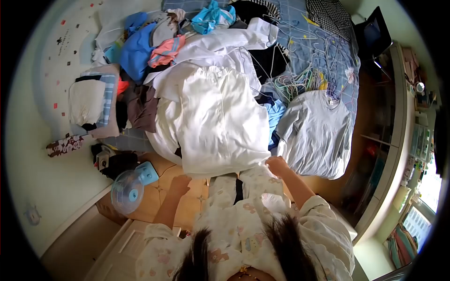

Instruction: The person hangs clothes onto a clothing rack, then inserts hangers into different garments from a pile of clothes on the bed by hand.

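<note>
The right hand [277, 166] has its grip closed on the lower corner of the white garment [220, 117], probably trousers or a skirt, which lies spread over the near edge of the bed [297, 61]. The left hand [179, 185] hangs open and apart from it, above the floor [164, 203]. A grey long-sleeved shirt [318, 129] lies just beside the white garment, near a tangle of hangers [304, 82].

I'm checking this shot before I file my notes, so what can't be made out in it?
- Right hand, head view: fingertips hidden behind the hand.
- White garment, head view: it covers whatever lies directly beneath.
- Blue clothes, head view: partly hidden by the white garment and grey shirt.
- Shelf items, head view: too small and blurred to name.
</note>
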Demonstrator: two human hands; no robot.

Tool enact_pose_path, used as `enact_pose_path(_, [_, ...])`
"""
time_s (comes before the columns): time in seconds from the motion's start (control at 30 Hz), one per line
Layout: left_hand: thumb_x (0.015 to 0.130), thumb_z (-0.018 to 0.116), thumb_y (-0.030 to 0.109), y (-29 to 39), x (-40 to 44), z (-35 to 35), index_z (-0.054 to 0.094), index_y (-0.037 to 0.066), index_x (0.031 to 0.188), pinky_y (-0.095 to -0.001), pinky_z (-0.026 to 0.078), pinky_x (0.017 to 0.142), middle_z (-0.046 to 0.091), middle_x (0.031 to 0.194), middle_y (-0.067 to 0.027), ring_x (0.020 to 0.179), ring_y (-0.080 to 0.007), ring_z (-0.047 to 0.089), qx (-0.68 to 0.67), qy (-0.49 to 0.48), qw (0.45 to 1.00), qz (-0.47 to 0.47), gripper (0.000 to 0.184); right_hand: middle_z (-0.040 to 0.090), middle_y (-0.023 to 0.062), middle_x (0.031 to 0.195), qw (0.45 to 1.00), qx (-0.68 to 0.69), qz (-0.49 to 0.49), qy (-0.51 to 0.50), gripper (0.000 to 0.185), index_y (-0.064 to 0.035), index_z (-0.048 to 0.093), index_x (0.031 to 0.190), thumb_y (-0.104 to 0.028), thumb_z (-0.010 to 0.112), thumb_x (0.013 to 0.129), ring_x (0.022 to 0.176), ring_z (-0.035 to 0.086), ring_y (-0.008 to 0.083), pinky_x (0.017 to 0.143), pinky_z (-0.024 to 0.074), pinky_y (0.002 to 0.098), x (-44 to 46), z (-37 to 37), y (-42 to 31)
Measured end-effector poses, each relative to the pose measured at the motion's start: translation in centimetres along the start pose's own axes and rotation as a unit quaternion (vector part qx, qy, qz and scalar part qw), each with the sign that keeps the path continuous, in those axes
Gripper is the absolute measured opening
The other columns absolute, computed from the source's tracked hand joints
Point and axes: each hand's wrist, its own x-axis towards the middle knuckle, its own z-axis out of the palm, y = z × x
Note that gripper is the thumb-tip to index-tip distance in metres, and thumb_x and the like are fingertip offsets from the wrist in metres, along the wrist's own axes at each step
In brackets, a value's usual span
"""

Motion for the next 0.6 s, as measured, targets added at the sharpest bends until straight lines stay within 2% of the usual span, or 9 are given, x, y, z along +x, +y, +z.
enact_pose_path(0.1, [0.069,0.070,0.014,0.4,3.0,0.5,0.062,0.011,0.106,-0.0428,0.046,0.081,0.061,0.096,-0.0109,0.094,-0.0302,0.058,-0.018,-0.064,0.997,-0.026,0.038,0.065,0.0071,0.097,0.998,0.066,0.018,-0.008,0.018,-0.0140,0.064,0.097,-0.013,0.056,0.081,0.098,0.060,0.0275,0.084,0.0474,0.0400,1.9,-2.2,0.5])
enact_pose_path(0.2, [0.069,0.071,0.014,-0.7,6.5,0.4,0.060,0.010,0.108,-0.0428,0.046,0.082,0.062,0.097,-0.0110,0.093,-0.0306,0.059,-0.053,0.026,0.998,0.004,0.040,0.067,0.0107,0.092,0.984,0.135,0.090,0.068,0.017,-0.0116,0.067,0.092,-0.015,0.055,0.081,0.091,0.062,0.0304,0.080,0.0496,0.0416,4.2,-4.2,2.9])
enact_pose_path(0.23, [0.069,0.070,0.014,-0.3,7.8,-1.5,0.060,0.010,0.106,-0.0422,0.046,0.079,0.062,0.097,-0.0104,0.092,-0.0295,0.059,-0.055,0.037,0.998,-0.004,0.038,0.067,0.0101,0.091,0.982,0.144,0.091,0.076,0.016,-0.0115,0.067,0.091,-0.015,0.055,0.080,0.089,0.062,0.0308,0.079,0.0494,0.0424,5.6,-4.8,4.3])
enact_pose_path(0.3, [0.069,0.070,0.014,0.2,11.2,-5.5,0.060,0.010,0.102,-0.0410,0.048,0.073,0.062,0.096,-0.0091,0.089,-0.0272,0.061,-0.059,0.061,0.996,-0.020,0.035,0.065,0.0116,0.095,0.977,0.115,0.166,0.061,0.019,-0.0107,0.065,0.097,-0.016,0.057,0.080,0.091,0.061,0.0318,0.080,0.0487,0.0428,8.1,-6.9,6.5])
enact_pose_path(0.37, [0.071,0.071,0.014,-0.5,14.6,-7.4,0.060,0.010,0.104,-0.0407,0.048,0.073,0.062,0.097,-0.0098,0.088,-0.0273,0.061,-0.146,0.119,0.980,-0.064,0.036,0.062,0.0140,0.103,0.961,0.129,0.171,0.175,0.025,-0.0079,0.062,0.103,-0.016,0.061,0.080,0.097,0.058,0.0325,0.084,0.0467,0.0419,10.8,-7.3,9.0])
enact_pose_path(0.4, [0.071,0.071,0.015,-0.9,16.3,-8.2,0.060,0.010,0.105,-0.0406,0.048,0.073,0.062,0.098,-0.0102,0.088,-0.0274,0.062,-0.188,0.148,0.967,-0.088,0.036,0.060,0.0136,0.112,0.957,0.108,0.160,0.215,0.033,-0.0067,0.059,0.111,-0.017,0.063,0.081,0.106,0.055,0.0316,0.088,0.0463,0.0406,12.7,-7.3,10.5])
enact_pose_path(0.43, [0.072,0.072,0.016,-1.2,17.9,-9.2,0.060,0.009,0.106,-0.0406,0.048,0.074,0.062,0.098,-0.0102,0.087,-0.0276,0.061,-0.207,0.174,0.956,-0.110,0.037,0.055,0.0136,0.119,0.956,0.115,0.183,0.200,0.041,-0.0049,0.055,0.117,-0.020,0.065,0.080,0.113,0.050,0.0328,0.093,0.0437,0.0405,14.1,-9.5,10.2])
enact_pose_path(0.5, [0.073,0.073,0.019,-2.2,21.1,-11.3,0.059,0.009,0.109,-0.0405,0.048,0.076,0.062,0.098,-0.0103,0.086,-0.0281,0.061,-0.242,0.231,0.930,-0.154,0.040,0.052,0.0140,0.123,0.946,0.094,0.181,0.253,0.050,-0.0039,0.050,0.122,-0.023,0.068,0.079,0.116,0.047,0.0337,0.095,0.0426,0.0403,18.1,-9.7,12.3])
enact_pose_path(0.6, [0.076,0.073,0.024,-3.6,25.3,-13.5,0.056,0.005,0.113,-0.0396,0.049,0.075,0.062,0.101,-0.0118,0.085,-0.0280,0.061,-0.245,0.303,0.903,-0.181,0.045,0.043,0.0185,0.131,0.941,0.080,0.249,0.214,0.074,-0.0008,0.038,0.133,-0.029,0.074,0.074,0.123,0.040,0.0362,0.100,0.0373,0.0414,23.2,-10.2,13.8])
